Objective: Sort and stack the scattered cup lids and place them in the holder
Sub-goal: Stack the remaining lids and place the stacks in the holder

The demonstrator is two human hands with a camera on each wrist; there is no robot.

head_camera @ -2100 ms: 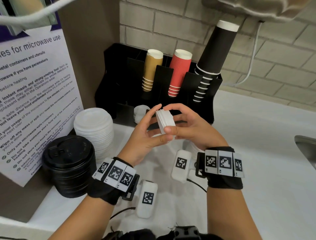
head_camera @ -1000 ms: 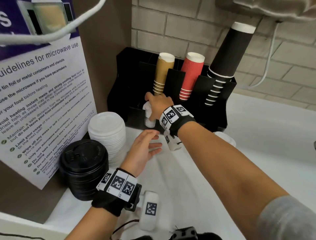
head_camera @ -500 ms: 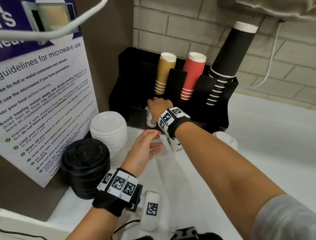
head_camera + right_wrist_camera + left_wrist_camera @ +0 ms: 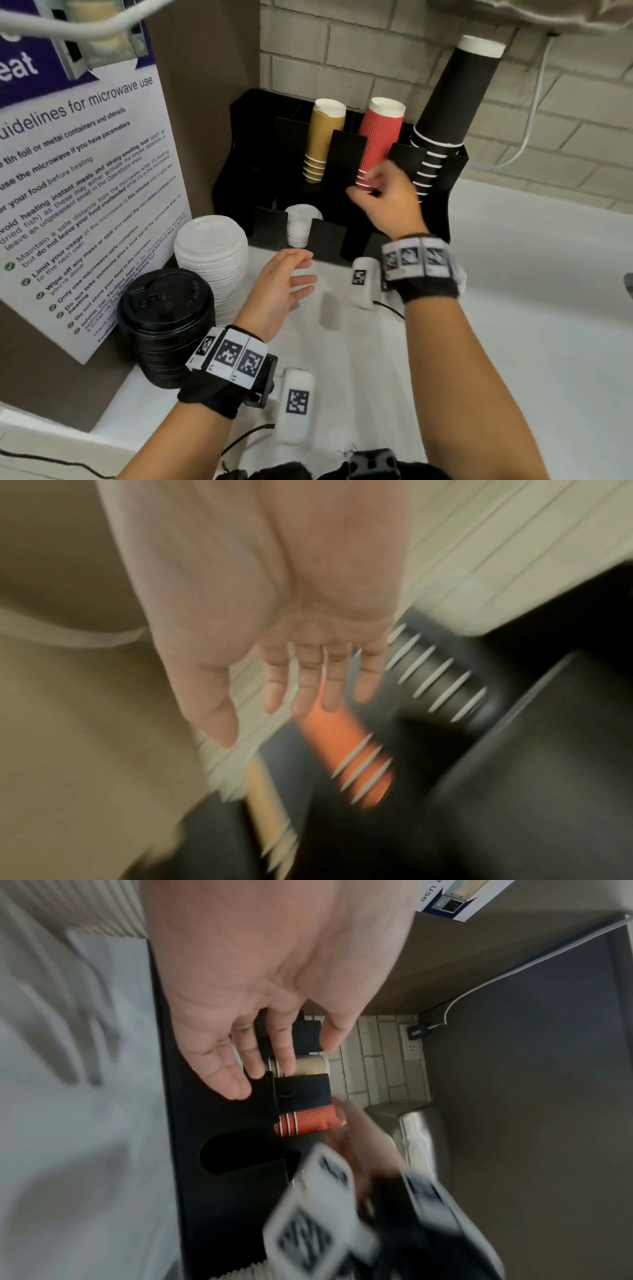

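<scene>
Small white lids (image 4: pixel 300 228) sit in front slot of black holder (image 4: pixel 246 144), centre frame. Right hand (image 4: pixel 387 202) empty, fingers loose, blurry, right by red cups (image 4: pixel 378 144): could clip them. Left hand (image 4: pixel 281 291) spread wide, empty, over worktop (image 4: pixel 513 308). Big white stack (image 4: pixel 212 253) and black lids (image 4: pixel 166 325) lower left not yet in, easy to topple.

Holder: matt black plastic cup-and-lid holder (image 4: pixel 239 144)
Small lids: smooth white plastic stack (image 4: pixel 299 226) in its front slot
Lids at 9 o'clock: matt white plastic stack (image 4: pixel 212 250); glossy black plastic stack (image 4: pixel 164 315)
Cups: ribbed red paper stack (image 4: pixel 378 140); ridged tan paper stack (image 4: pixel 323 137)
Tabletop: smooth matt white (image 4: pixel 531 308)
</scene>
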